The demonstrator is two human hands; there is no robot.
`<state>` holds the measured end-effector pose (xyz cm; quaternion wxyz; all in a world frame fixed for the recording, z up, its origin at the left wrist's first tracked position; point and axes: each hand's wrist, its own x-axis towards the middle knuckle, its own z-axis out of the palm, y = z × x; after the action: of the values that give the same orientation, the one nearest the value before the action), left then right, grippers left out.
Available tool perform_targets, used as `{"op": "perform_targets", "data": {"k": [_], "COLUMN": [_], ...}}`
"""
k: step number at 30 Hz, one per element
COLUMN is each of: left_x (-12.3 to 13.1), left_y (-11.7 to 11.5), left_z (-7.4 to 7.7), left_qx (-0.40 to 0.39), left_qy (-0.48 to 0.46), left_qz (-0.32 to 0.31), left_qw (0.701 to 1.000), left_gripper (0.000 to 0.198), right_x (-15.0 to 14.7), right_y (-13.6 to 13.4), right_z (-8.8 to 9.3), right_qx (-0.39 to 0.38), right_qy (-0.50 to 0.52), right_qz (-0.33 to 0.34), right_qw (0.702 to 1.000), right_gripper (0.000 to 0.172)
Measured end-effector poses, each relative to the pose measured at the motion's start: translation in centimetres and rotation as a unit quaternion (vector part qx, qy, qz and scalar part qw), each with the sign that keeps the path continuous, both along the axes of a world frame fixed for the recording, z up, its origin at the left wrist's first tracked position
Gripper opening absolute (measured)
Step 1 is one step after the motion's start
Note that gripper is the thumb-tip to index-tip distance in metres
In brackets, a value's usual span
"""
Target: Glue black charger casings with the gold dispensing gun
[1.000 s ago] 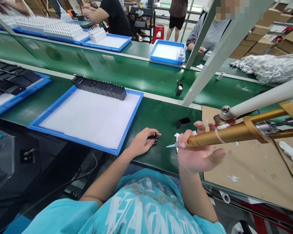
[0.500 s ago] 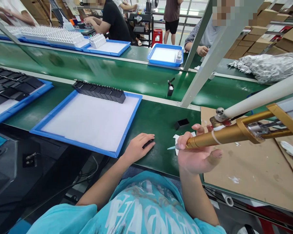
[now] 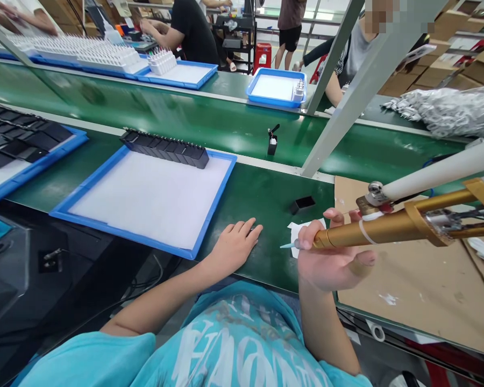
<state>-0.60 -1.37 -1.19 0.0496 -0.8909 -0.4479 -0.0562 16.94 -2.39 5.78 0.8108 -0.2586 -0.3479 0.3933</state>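
Note:
My right hand [image 3: 326, 258] is wrapped round the front of a gold-coloured glue dispensing gun [image 3: 347, 234]. Its pale blue tapered nozzle [image 3: 289, 246] points left above the green bench, clear of my left hand. My left hand [image 3: 236, 247] lies palm down on the bench with its fingers spread. A dark bit shows between its fingertips, but most of what lies under them is hidden. Beyond my hands, a black open-topped box [image 3: 302, 204] rests on the bench. White paper [image 3: 294, 231] lies partly beneath the nozzle and my right hand.
To the left, a blue tray [image 3: 193, 252] holds a row of black boxes [image 3: 165, 148]. Another blue tray [image 3: 78, 141] has more black parts. A small black item [image 3: 272, 144] sits on the green conveyor [image 3: 229, 131]. Cardboard [image 3: 427, 290] covers the right side; a slanted post [image 3: 342, 107] rises ahead.
My left hand has turned palm down and spread its fingers; the black piece at its fingertips is now mostly covered. The item on the conveyor has shifted left. My right hand keeps its grip.

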Motion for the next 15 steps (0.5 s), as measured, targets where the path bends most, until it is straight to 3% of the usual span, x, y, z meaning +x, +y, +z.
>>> {"op": "perform_targets", "data": {"k": [7,11,13,14,15], "left_x": [0.7,-0.1,-0.8,-1.1,-1.4], "left_y": [-0.6,0.5,1.2,1.6,1.9], "left_z": [0.6,0.6,0.6,0.7,0.7], "left_qx": [-0.052,-0.163,-0.256,-0.311,-0.369], "left_qy": [0.03,-0.115,-0.281,-0.379,-0.475], "left_qz": [0.002,0.015,0.058,0.086,0.11], "left_qw": [0.998,0.98,0.923,0.867,0.791], "left_gripper": [0.065,0.06,0.051,0.048,0.048], "right_x": [0.1,0.2,0.3,0.3,0.4], "right_y": [-0.1,-0.2,-0.3,-0.3,-0.3], "right_z": [0.1,0.0,-0.1,-0.2,-0.3], "right_qx": [-0.003,-0.005,-0.003,-0.003,-0.002], "right_qy": [0.006,0.012,0.012,0.012,0.012], "right_qz": [0.004,0.0,0.003,0.006,0.011], "right_qw": [1.0,1.0,1.0,1.0,1.0], "right_gripper": [0.042,0.043,0.042,0.042,0.043]}}
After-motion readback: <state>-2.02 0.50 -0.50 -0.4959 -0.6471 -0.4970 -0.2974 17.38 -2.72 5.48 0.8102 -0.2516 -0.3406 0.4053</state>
